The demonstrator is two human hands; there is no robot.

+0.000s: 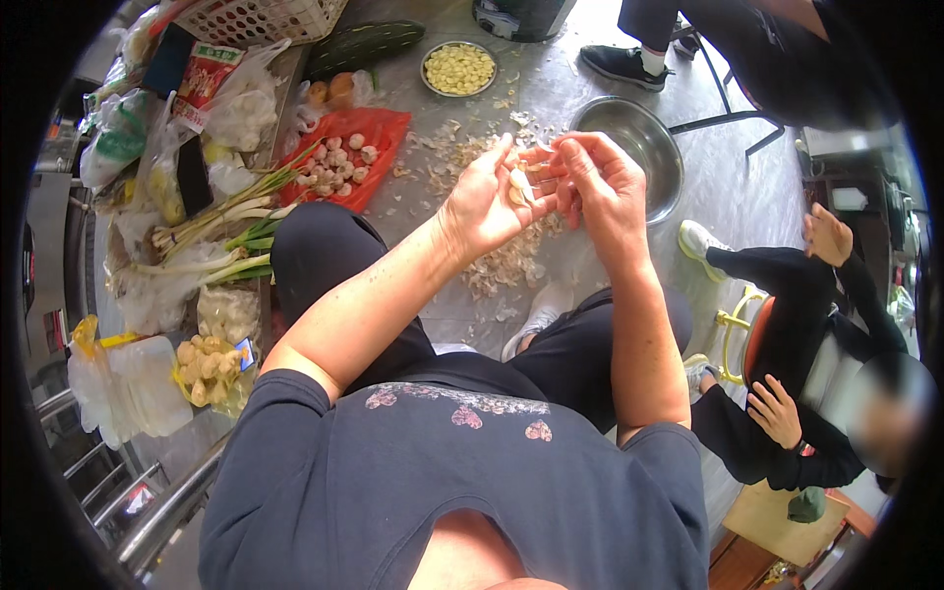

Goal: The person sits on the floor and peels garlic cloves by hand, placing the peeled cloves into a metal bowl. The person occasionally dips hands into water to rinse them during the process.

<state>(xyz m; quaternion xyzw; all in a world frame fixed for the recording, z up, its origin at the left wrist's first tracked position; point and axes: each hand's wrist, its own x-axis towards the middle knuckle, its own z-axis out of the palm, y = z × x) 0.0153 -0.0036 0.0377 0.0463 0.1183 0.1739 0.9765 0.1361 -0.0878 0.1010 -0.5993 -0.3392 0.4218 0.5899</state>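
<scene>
Garlic cloves [521, 187] lie in the upturned palm and curled fingers of my left hand [487, 195]. Close on its right, my right hand [603, 177] pinches a small pale piece, perhaps garlic skin [546, 147], between thumb and fingertips. Beneath both hands, loose garlic skins [509, 265] are scattered over the floor. Whole garlic bulbs [338, 164] rest on a red plastic bag [387, 140] to the left. Beyond the hands, a round metal bowl [459, 46] holds peeled cloves. A larger steel basin [660, 147] stands behind my right hand, partly hidden by it.
Spring onions [221, 214], plastic bags and ginger [206, 367] crowd the left side. A dark green gourd [366, 46] lies near a white basket [258, 18]. One person [796, 346] sits at the right; another person's shoe [623, 66] is by a folding chair's legs [730, 118].
</scene>
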